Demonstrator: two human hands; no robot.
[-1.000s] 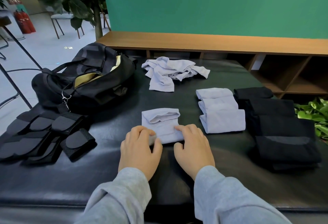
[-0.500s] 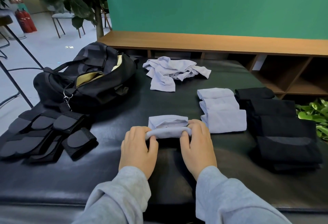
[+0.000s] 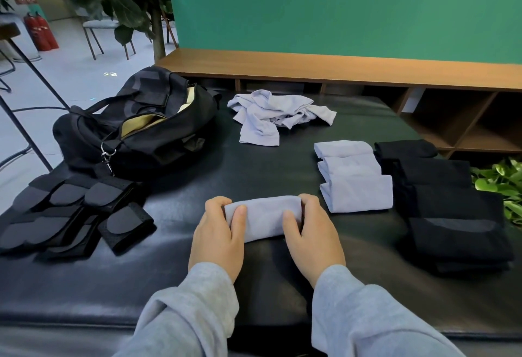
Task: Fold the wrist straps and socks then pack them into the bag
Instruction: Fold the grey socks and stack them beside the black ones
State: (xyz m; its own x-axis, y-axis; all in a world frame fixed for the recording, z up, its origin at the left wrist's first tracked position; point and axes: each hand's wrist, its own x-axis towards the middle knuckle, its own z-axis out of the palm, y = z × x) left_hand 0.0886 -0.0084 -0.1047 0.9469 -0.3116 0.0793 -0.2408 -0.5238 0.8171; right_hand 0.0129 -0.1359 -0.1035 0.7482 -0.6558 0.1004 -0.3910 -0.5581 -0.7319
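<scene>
Gripping the folded pale lavender sock (image 3: 264,216) at both ends, your left hand (image 3: 219,233) and right hand (image 3: 312,232) each have the thumb laid flat on its top face and the fingers curled over its far edge, so both hands are clamped on the cloth. It is a soft, matte knit bundle, roughly rectangular with rounded ends, lying on the black padded table (image 3: 254,286), whose smooth, faintly glossy, leather-like cover shows dull reflections. Just right of your right hand sits a row of three folded lavender socks (image 3: 354,174), neat overlapping rectangles of the same fine knit. Touching their right side, a row of folded black socks (image 3: 446,207) runs front to back; the nearest pieces look thicker and flatter. At the far middle of the table lies a crumpled heap of unfolded lavender socks (image 3: 278,115), creased and irregular. To your left, the black wrist straps (image 3: 70,212) form a cluster of stiff, flat bands with rounded matte tabs; the nearest one is folded into a blocky loop. Behind them the black fabric bag (image 3: 135,130) slumps open, showing a pale yellow lining and a metal clip hanging at its front. Your grey sleeves (image 3: 192,314) are soft fleece-like cloth.
</scene>
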